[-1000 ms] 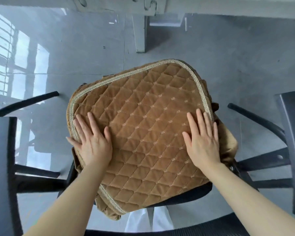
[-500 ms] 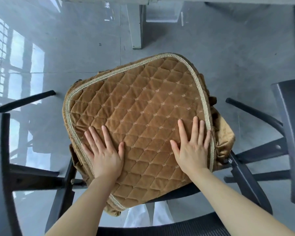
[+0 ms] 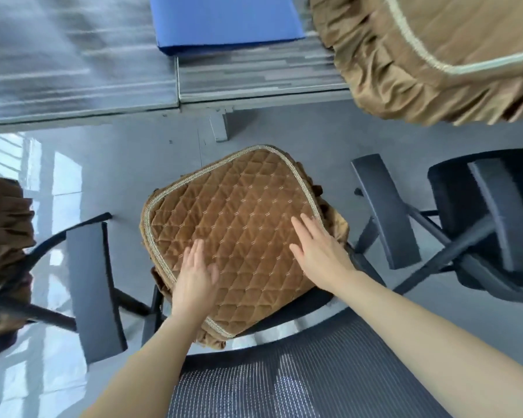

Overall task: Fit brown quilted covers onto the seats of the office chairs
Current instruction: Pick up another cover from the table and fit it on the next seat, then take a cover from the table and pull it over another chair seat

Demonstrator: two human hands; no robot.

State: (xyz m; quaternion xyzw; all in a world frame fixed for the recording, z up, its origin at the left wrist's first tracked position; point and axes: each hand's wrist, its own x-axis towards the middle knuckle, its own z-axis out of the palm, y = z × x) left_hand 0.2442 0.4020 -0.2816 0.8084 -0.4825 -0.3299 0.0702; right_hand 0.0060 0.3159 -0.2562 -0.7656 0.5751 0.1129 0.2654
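Observation:
A brown quilted cover (image 3: 239,218) with pale braid trim lies over the seat of the office chair in front of me, its ruffled skirt hanging at the edges. My left hand (image 3: 195,279) rests flat on the cover's near left part, fingers together and slightly blurred. My right hand (image 3: 319,251) lies flat near the cover's right edge, fingers extended. Neither hand grips anything. The chair's mesh backrest (image 3: 299,375) is just below my arms, and its left armrest (image 3: 92,285) and right armrest (image 3: 384,209) flank the seat.
Another brown cover (image 3: 429,55) lies on the desk at top right, beside a blue folder (image 3: 224,19). A covered chair seat (image 3: 3,236) shows at the left edge. A bare black chair (image 3: 495,218) stands at the right. Glossy grey floor lies beyond.
The view has pulled back and tilted up, revealing the desk, the second cover and neighbouring chairs. Both hands have slid slightly on the cover and stay flat on it.

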